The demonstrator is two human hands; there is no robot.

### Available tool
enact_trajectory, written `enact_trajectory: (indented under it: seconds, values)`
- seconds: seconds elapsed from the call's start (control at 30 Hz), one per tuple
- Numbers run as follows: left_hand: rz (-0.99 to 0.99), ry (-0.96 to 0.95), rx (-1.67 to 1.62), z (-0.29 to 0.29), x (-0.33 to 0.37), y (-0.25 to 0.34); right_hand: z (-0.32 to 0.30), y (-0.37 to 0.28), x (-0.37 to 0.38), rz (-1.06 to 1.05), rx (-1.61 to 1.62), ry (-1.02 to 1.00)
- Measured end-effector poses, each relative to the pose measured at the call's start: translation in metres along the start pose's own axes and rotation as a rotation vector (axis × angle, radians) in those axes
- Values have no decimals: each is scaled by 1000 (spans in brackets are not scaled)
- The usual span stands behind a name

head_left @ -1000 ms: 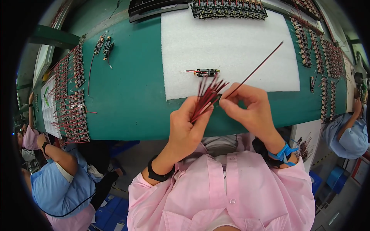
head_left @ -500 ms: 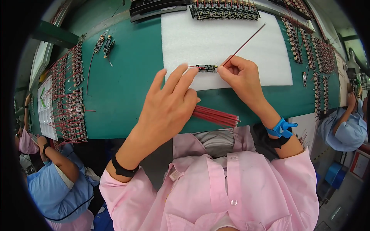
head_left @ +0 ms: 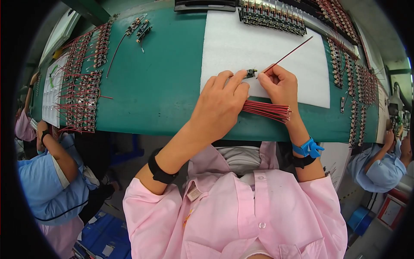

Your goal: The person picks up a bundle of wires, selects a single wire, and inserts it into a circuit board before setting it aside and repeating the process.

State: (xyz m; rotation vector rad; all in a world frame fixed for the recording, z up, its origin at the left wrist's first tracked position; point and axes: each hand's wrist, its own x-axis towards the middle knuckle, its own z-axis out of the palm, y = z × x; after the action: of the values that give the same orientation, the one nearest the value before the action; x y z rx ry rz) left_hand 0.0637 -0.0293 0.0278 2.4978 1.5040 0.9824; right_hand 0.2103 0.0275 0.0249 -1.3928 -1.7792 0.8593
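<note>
My left hand [head_left: 222,97] is closed round a bundle of thin red wires [head_left: 267,110], whose ends stick out to the right below the palm. Its fingertips also rest on a small circuit board [head_left: 250,74], covering the board's left part. Just right of the board, my right hand [head_left: 279,84] pinches a single dark red wire [head_left: 293,50] between thumb and fingers. This wire slants up to the far right, and its lower tip shows just past the fingertips, a little apart from the board. Both hands are over a white foam sheet [head_left: 224,39].
Wired boards stand in rows at the left [head_left: 82,99], and a row of boards [head_left: 274,18] lines the far edge. More boards [head_left: 362,77] fill the right side. Two loose boards [head_left: 137,29] lie on the green mat [head_left: 159,77]. Co-workers sit left and right.
The whole view has shifted. My left fingers now cover more of the circuit board. A small gap shows between my right fingertips and the board; they were at its right end before.
</note>
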Motion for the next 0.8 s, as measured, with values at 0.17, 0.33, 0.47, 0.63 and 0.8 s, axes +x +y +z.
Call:
enact_trajectory:
  seconds: [0.17, 0.33, 0.47, 0.63, 0.8]
  values:
    - [-82, 1, -159, 3, 4, 0, -10, 2, 2, 34, 162, -11]
    - [-96, -39, -162, 8, 14, -4, -18, 4, 12, 36, 155, -39]
    - [-122, -65, -42, 12, 28, 0, -22, 6, 22, 82, 284, -42]
    - [-183, -170, 37, 16, 34, 2, -22, 13, 26, 74, 275, -22]
    - [-71, -307, 93, 6, 36, -15, -22, 21, 32, 37, 197, -25]
